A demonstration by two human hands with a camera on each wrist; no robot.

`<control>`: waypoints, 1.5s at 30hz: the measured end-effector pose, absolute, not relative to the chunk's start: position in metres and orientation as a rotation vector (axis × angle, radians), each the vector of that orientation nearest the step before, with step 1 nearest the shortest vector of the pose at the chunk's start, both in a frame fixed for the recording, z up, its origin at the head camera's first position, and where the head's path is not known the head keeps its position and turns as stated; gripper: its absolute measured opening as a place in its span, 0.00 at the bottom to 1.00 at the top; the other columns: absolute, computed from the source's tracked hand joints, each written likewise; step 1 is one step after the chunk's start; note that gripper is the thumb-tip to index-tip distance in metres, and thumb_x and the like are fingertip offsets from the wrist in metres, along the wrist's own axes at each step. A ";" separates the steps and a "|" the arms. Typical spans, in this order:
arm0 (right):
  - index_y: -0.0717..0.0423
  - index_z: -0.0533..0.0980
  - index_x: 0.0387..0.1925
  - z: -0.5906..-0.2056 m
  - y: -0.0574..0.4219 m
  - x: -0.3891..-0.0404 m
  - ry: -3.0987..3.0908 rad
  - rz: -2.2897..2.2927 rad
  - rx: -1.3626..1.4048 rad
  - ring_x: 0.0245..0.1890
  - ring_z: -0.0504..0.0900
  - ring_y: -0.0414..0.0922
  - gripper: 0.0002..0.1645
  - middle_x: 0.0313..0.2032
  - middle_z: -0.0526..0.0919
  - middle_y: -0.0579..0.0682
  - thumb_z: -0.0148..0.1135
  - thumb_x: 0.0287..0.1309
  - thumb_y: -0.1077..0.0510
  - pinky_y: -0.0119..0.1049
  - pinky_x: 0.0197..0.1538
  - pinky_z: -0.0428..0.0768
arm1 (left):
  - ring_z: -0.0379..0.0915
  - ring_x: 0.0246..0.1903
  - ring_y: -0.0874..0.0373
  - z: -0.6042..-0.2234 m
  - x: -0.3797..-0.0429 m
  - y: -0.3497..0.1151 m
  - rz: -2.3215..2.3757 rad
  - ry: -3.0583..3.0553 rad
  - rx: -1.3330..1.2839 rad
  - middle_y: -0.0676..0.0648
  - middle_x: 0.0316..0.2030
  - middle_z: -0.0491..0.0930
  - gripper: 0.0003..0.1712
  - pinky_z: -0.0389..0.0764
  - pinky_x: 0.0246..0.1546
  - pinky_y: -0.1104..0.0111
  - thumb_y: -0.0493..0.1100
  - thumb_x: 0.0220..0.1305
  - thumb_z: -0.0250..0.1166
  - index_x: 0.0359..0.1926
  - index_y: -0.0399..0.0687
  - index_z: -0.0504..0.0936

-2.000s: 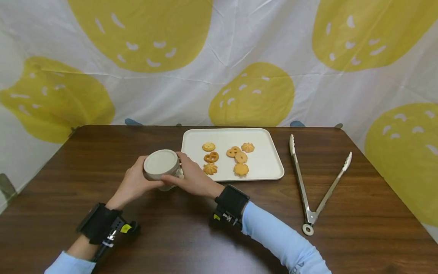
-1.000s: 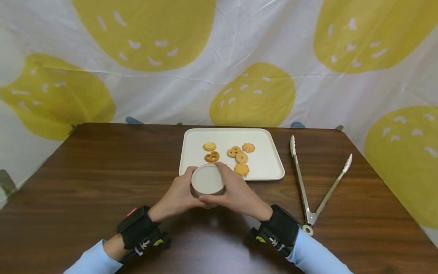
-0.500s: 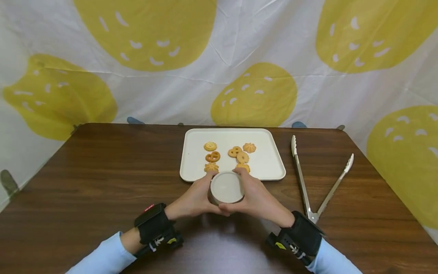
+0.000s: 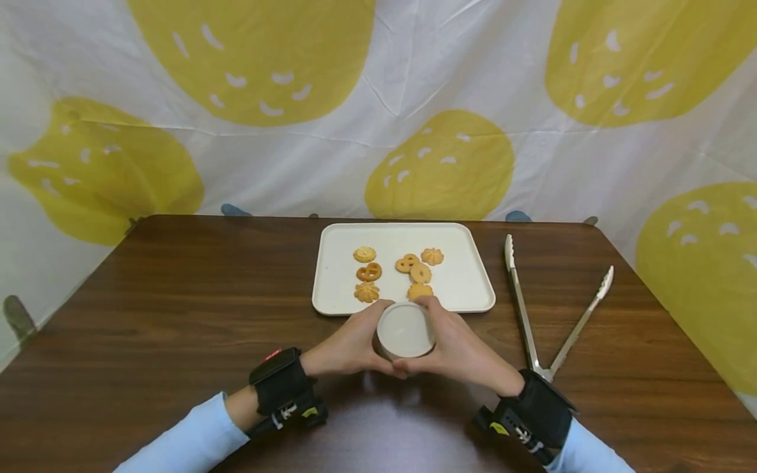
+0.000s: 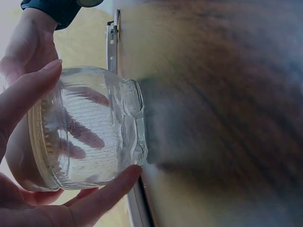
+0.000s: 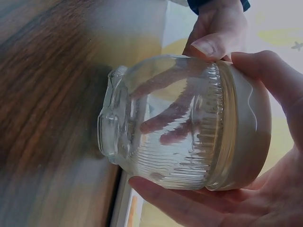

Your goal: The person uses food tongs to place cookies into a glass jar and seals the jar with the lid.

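Between my two hands is a clear ribbed glass jar [image 6: 165,123] with a pale grey lid [image 4: 405,330]. It stands upright, its scalloped glass foot close over the table in both wrist views. My left hand [image 4: 353,343] grips the jar from the left, thumb near the lid's front edge. From the right, my right hand [image 4: 458,345] curls round the lid and side, its thumb meeting the left one. Through the glass the fingers show and no contents are seen. Just behind the jar lies a white tray [image 4: 331,289] with cookies.
On the tray lie two groups of cookies, including a pretzel [image 4: 369,272], a flower-shaped cookie [image 4: 367,292] and a ring cookie [image 4: 420,273]. Spread metal tongs [image 4: 523,315] with white tips lie right of the tray. A lemon-patterned cloth [image 4: 284,171] hangs behind the table [image 4: 177,295].
Both hands have carried the jar from left of the tray rightward and toward me, to the tray's front middle. In the last half second it shifts only slightly. Tray, cookies and tongs stay put.
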State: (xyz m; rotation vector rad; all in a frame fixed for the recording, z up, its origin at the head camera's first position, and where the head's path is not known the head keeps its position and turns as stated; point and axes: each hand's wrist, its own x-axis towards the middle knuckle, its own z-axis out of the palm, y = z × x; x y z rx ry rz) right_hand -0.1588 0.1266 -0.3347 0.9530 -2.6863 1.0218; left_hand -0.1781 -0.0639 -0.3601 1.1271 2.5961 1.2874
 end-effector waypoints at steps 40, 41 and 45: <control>0.65 0.63 0.55 -0.349 0.119 -0.161 -2.475 0.612 1.067 0.42 0.64 0.45 0.44 0.44 0.66 0.55 0.57 0.49 0.35 0.35 0.39 0.69 | 0.70 0.45 0.58 -0.366 -0.186 -0.064 1.260 2.557 1.086 0.47 0.45 0.75 0.46 0.71 0.46 0.68 0.49 0.32 0.77 0.55 0.43 0.65; 0.65 0.63 0.55 -0.349 0.120 -0.161 -2.482 0.629 1.092 0.43 0.64 0.45 0.44 0.45 0.66 0.55 0.58 0.48 0.35 0.35 0.41 0.69 | 0.70 0.45 0.58 -0.366 -0.186 -0.065 1.256 2.555 1.084 0.47 0.46 0.75 0.47 0.71 0.46 0.68 0.49 0.32 0.77 0.55 0.43 0.65; 0.63 0.62 0.58 -0.347 0.126 -0.166 -2.522 0.707 1.202 0.48 0.64 0.43 0.45 0.49 0.65 0.53 0.62 0.45 0.38 0.35 0.46 0.71 | 0.70 0.45 0.60 -0.366 -0.185 -0.065 1.247 2.537 1.059 0.48 0.46 0.74 0.47 0.70 0.47 0.68 0.49 0.32 0.77 0.55 0.45 0.64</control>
